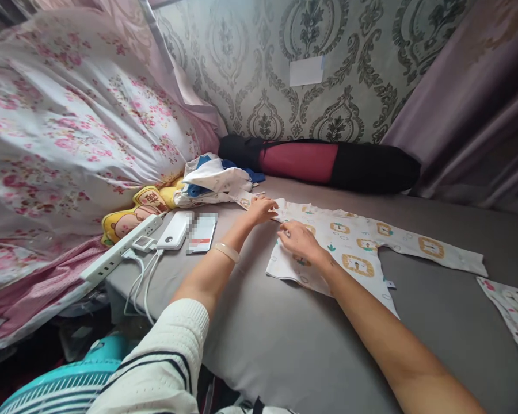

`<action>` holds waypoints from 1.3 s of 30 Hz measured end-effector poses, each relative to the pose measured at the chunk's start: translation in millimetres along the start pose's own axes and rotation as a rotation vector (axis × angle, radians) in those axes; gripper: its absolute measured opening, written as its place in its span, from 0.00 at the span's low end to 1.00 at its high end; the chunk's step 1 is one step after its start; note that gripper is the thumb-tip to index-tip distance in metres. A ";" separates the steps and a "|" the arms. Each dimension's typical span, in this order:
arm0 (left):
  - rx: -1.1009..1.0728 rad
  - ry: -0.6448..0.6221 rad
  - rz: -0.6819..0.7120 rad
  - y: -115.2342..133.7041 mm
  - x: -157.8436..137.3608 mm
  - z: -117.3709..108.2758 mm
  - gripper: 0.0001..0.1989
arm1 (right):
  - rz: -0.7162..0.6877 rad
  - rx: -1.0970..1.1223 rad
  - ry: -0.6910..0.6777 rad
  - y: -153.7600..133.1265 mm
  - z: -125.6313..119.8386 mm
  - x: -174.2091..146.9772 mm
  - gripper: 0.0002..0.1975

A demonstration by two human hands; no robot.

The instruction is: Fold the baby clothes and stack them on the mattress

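The shirt (341,244) is spread on the grey sheet (250,328), sleeves (453,254) running left to right, mostly rightward of the left hand (261,210); its body is overlain by the nearer right hand (300,239) (both half-curled; grip cannot be told).

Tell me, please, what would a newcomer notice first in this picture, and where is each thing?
Probably the white cloth long-sleeved top with orange-brown prints first, spread on the grey cloth-covered surface right of centre. Next might come the long black fabric bag with a dark red middle, lying at the back before the grey patterned wall. The bright turquoise ribbed fan also stands out, cut off at the lower left.
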State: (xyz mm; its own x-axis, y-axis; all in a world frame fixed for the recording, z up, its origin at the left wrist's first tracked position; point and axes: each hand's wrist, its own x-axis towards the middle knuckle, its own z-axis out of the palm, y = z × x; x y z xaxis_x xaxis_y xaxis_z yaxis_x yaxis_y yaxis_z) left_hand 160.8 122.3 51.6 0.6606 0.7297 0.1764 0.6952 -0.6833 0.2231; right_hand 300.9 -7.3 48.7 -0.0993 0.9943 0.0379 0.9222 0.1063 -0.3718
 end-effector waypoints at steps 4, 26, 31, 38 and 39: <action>0.021 -0.055 0.056 11.5 -5.3 9.2 0.11 | -0.154 -0.064 -0.128 -39.0 1.1 -52.2 0.11; 0.120 0.001 -0.040 17.3 -1.7 25.7 0.17 | -0.090 0.204 -0.070 -43.7 23.7 -73.2 0.14; 0.121 -0.021 -0.112 32.0 -4.1 18.3 0.20 | -0.217 0.228 -0.146 -43.4 10.2 -75.4 0.12; -0.046 -0.038 0.058 83.0 -18.2 44.2 0.15 | 0.110 0.178 0.007 29.1 -31.2 -57.6 0.17; -0.059 -0.054 0.076 88.7 -20.8 50.3 0.14 | 0.204 0.092 0.099 40.9 -31.8 -57.2 0.18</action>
State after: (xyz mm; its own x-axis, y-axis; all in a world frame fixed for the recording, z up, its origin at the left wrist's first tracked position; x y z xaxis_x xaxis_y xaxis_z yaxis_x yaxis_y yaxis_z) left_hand 223.0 45.3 19.5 0.7263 0.6722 0.1432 0.6255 -0.7329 0.2677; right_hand 356.1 -59.8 60.8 0.1270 0.9910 0.0426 0.8811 -0.0930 -0.4637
